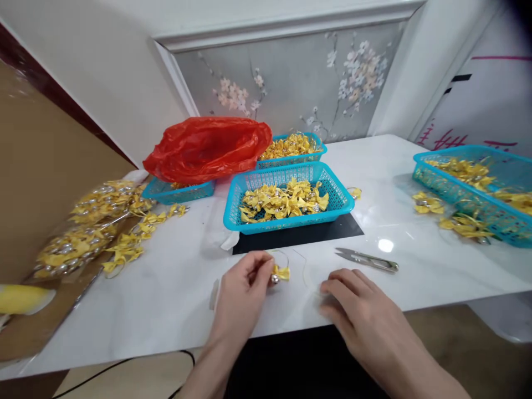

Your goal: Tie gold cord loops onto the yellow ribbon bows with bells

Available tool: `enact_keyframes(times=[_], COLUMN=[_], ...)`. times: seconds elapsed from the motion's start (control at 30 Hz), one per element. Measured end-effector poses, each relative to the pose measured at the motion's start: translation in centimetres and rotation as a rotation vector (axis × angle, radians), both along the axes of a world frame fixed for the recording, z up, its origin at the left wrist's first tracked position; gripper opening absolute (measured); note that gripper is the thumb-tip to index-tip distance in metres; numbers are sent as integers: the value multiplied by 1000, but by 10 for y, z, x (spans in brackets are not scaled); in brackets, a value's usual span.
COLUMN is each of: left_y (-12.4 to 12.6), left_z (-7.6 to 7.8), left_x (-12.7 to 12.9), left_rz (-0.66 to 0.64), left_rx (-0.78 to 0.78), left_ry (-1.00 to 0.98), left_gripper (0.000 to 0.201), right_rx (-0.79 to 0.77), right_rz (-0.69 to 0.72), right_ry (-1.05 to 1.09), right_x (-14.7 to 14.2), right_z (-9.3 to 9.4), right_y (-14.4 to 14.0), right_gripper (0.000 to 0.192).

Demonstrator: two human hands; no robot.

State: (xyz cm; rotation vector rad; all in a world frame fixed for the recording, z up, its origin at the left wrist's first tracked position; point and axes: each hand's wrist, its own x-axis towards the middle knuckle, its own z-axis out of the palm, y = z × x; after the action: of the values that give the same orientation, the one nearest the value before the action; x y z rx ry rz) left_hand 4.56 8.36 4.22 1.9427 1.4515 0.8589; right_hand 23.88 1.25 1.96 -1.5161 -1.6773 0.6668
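Left hand (pixel 243 288) with thumb and forefinger pinched together on a small yellow bow (pixel 283 274), from which a silvery bead (pixel 275 279) shows beside the fingertips; the bow lies just above the white tabletop (pixel 166 305), near its front edge. Right hand (pixel 359 302), lowered at the same edge and well apart from the bow, has its fingers curled and the thumb beneath them; a fine pale thread (pixel 305 270) runs toward its fingertips, but blur there makes it impossible to tell whether they grip it. Just beyond the right hand, metal thread snips (pixel 368 260) lie flat. Behind the hands, a blue basket (pixel 338 191) of yellow bows stands partly on a black sheet (pixel 299 241). Left rear: a red plastic bag (pixel 208 147). Far right: a second blue basket (pixel 461 194), also containing yellow bows
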Motion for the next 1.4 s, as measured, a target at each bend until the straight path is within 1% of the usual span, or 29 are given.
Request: enact_keyframes(times=[0.1,0.17,0.2,0.27,0.37,0.4,0.47,0.53,0.6,0.67,0.73,0.83,0.87,0.93,0.97,1.07,1.13,1.27,1.4], left_y=[-3,-3,-3,-2,-10,-16,-32,-52,-67,-71,-61,-28,-15,9,19,41,49,52,50], left_z=[2,1,1,1,8,11,17,21,23,24,25,27,28,27,27,24,23,23,21], left_x=[-7,-9,-9,-10,-10,-8,-3,5,9,5,-11,-46,-56,-70,-73,-70,-64,-56,-50], left_rz=[47,90,116,169,208,199,133,15,-63,-51,33,181,212,211,183,89,80,121,140], left_rx=[-75,-63,-36,46,161,180,176,109,52,54,109,213,238,250,243,197,169,138,145], left_ry=[-25,7,32,75,68,43,-19,-61,-71,-57,-18,99,155,280,339,489,560,653,674], left_gripper=[18,16,16,18,22,22,23,25,30,31,29,24,21,22,23,20,19,22,22], right_rx=[-62,-77,-100,-161,-225,-233,-244,-245,-233,-220,-217,-218,-216,-217,-218,-224,-220,-197,-218], right_rz=[-41,-38,-32,-9,32,41,57,70,77,83,95,93,87,83,90,126,147,162,198], right_ry=[188,298,369,546,842,930,1072,1174,1245,1291,1318,1315,1307,1286,1278,1257,1246,1302,1395], right_x=[0,1,2,3,1,-1,-6,-12,-17,-18,-17,-13,-12,-12,-13,-13,-12,-8,-8], right_z=[-1,3,7,14,26,30,37,43,48,51,52,48,47,44,44,44,47,53,61], right_y=[2,6,7,10,12,12,11,8,5,0,-3,-4,-4,-3,-3,-5,-8,-12,-13], right_gripper=[19,17,18,27,35,36,40,43,43,40,35,28,27,25,24,20,18,16,13])
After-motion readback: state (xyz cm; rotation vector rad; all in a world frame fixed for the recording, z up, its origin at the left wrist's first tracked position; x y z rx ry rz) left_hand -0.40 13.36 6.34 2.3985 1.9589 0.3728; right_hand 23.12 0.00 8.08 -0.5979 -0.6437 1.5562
